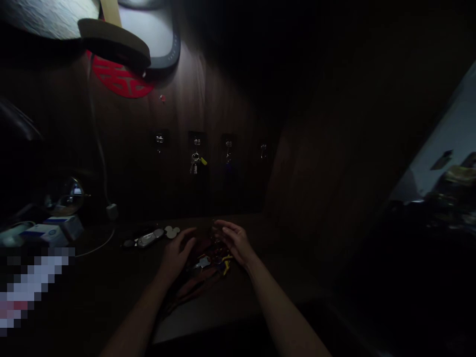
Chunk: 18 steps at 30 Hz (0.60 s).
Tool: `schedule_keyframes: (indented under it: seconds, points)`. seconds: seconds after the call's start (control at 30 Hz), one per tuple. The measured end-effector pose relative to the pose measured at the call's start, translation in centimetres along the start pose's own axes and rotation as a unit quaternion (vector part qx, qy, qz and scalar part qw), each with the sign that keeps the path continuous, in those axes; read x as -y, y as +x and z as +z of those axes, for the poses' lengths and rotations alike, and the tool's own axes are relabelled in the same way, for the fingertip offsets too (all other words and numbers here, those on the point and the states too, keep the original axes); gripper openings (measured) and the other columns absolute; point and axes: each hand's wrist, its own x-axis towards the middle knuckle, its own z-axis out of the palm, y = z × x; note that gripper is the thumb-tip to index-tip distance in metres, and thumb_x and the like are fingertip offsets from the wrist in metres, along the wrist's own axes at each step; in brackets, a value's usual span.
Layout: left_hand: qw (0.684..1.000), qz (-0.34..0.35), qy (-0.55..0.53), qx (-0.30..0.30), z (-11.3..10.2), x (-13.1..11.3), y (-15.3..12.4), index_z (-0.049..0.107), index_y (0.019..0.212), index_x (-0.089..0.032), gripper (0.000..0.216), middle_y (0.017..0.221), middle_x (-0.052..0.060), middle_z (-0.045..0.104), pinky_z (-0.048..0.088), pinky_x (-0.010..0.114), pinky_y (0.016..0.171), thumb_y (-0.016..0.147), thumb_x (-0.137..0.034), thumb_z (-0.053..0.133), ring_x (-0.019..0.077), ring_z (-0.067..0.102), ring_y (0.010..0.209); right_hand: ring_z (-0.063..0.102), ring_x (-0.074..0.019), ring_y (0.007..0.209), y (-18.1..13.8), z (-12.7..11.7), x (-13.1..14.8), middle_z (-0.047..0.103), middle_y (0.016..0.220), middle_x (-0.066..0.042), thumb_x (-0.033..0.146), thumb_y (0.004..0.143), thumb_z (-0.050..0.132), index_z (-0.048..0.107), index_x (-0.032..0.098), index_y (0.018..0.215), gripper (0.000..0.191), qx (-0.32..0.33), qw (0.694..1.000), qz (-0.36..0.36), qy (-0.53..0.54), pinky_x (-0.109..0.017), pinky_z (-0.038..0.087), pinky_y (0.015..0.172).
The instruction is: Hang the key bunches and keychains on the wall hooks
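Observation:
My left hand (179,254) rests low over a dark shelf (178,325), its thumb and fingers apart and curved, with nothing visible between them. My right hand (237,243) is across from it, its thumb and fingertips drawn together over a small dark thing that I cannot make out. Between the hands lies a pile with a key (203,263), a yellow piece (226,267) and a reddish-brown strap (195,287) trailing toward the front. Just left of my left hand are a silver oblong object (150,238) and a pale round-lobed piece (172,231). Dim light hides detail.
Several hooks line the dark back panel; a key bunch (195,162) hangs from one hook (197,141). Small boxes (44,234) and a white cable (99,144) are at left. A lamp (115,42) and red round ornament (124,82) are above.

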Motion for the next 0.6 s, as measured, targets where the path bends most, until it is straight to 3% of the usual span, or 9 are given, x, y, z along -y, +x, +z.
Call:
schedule_keyframes:
  seconds: [0.17,0.33,0.5,0.6]
  points:
    - [0.999,-0.012,-0.038,0.029,0.5,-0.4,-0.1,0.056,0.111,-0.022,0.037,0.110,0.005,0.066,0.047,0.034,0.089,0.079,-0.039,0.050,0.0202,0.061,0.102,0.065,-0.0213,0.092,-0.4,0.8,-0.6,0.070,0.099,-0.008,0.033,0.066,0.072,0.071,0.019,0.092,0.029,0.067,0.997,0.033,-0.020,-0.035,0.048,0.084]
    - [1.000,-0.015,-0.015,0.022,0.3,-0.4,-0.2,0.062,0.096,-0.022,0.028,0.096,0.003,0.069,0.048,0.032,0.083,0.077,-0.041,0.053,0.0202,0.063,0.091,0.063,-0.0223,0.097,-0.5,1.1,-0.8,0.067,0.107,-0.009,0.035,0.068,0.071,0.069,0.020,0.099,0.034,0.117,0.991,0.042,-0.043,-0.037,0.047,0.086]
    - [0.999,-0.036,-0.019,0.018,0.2,-1.0,-0.2,0.063,0.088,-0.022,0.027,0.082,0.000,0.069,0.048,0.027,0.072,0.080,-0.041,0.045,0.0182,0.063,0.078,0.062,-0.0228,0.099,-0.6,1.1,-0.6,0.069,0.102,-0.008,0.037,0.071,0.067,0.068,0.022,0.103,0.035,0.135,0.987,0.039,-0.079,-0.035,0.047,0.083]
    - [0.998,-0.054,-0.043,0.011,0.1,-1.3,-0.1,0.062,0.080,-0.021,0.026,0.074,-0.001,0.066,0.046,0.025,0.066,0.079,-0.041,0.045,0.0173,0.061,0.073,0.063,-0.0210,0.094,-0.5,1.2,-0.9,0.069,0.100,-0.006,0.036,0.070,0.067,0.069,0.023,0.099,0.032,0.111,0.986,0.024,-0.122,-0.033,0.048,0.078]
